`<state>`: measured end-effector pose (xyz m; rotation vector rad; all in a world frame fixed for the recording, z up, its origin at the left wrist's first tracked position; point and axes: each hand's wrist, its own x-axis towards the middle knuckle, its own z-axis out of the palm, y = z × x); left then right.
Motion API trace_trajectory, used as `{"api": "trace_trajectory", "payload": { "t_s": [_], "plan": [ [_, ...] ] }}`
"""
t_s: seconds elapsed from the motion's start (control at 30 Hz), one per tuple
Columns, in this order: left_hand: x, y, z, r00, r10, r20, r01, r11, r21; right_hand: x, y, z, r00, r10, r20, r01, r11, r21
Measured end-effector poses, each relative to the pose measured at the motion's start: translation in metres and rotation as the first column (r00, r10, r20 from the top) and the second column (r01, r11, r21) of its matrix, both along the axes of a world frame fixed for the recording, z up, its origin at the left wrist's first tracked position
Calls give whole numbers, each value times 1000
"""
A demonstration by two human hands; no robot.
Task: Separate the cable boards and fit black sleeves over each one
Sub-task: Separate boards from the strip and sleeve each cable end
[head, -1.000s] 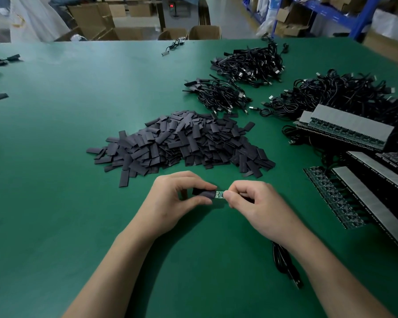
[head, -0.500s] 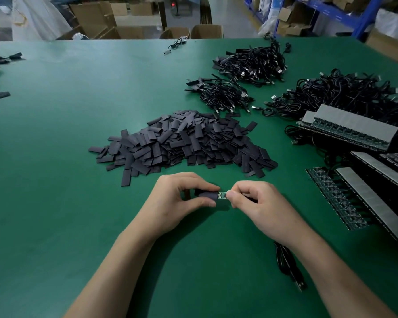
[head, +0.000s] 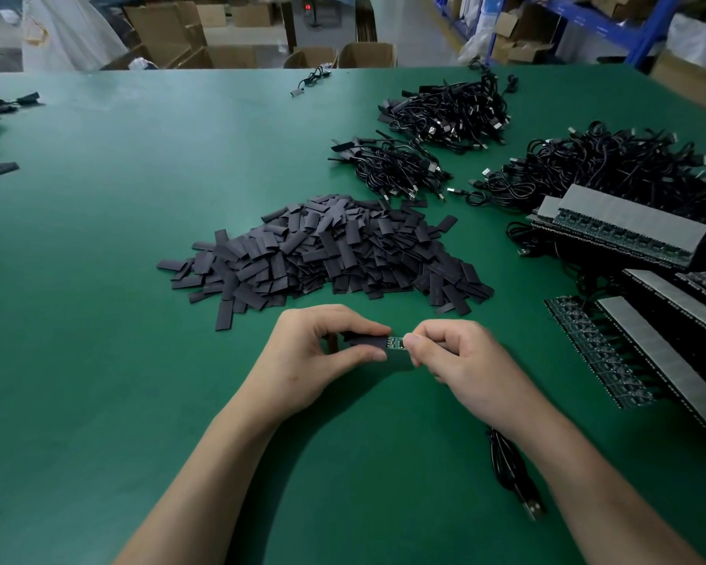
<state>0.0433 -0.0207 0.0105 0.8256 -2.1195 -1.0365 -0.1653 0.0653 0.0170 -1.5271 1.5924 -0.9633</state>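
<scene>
your left hand pinched a black sleeve between thumb and forefinger, with the other fingers curled beneath it. your right hand pinched the right end of a small green cable board between thumb tip and forefinger, and the rest of its fingers were curled in. the two hands met just above the green table, close in front of you. the board's left end sat in the sleeve's mouth, and a short stretch of green showed between your thumbs. a black cable came out from under your right wrist and lay on the table, its usb plug pointing toward you. just beyond your hands lay the pile of loose sleeves. to your right, strips of joined boards lay side by side with grey backing, and more were stacked behind them. further back sat heaps of black cables. cardboard boxes stood past the table's far edge.
</scene>
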Motion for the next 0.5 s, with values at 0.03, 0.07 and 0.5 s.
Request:
{"api": "trace_trajectory", "payload": {
  "t_s": [0.03,0.07,0.5],
  "plan": [
    [0,0,0,1000,5,-5,-6,1000,-5,0,0,0,1000,-1,1,1,1000,1],
    [-1,1,0,1000,11,-9,-11,1000,-3,0,0,-1,1000,1,2,-1,1000,3],
    [-5,2,-1,999,37,16,-37,998,-45,-2,0,-1,999,10,41,-11,1000,24]
  ]
}}
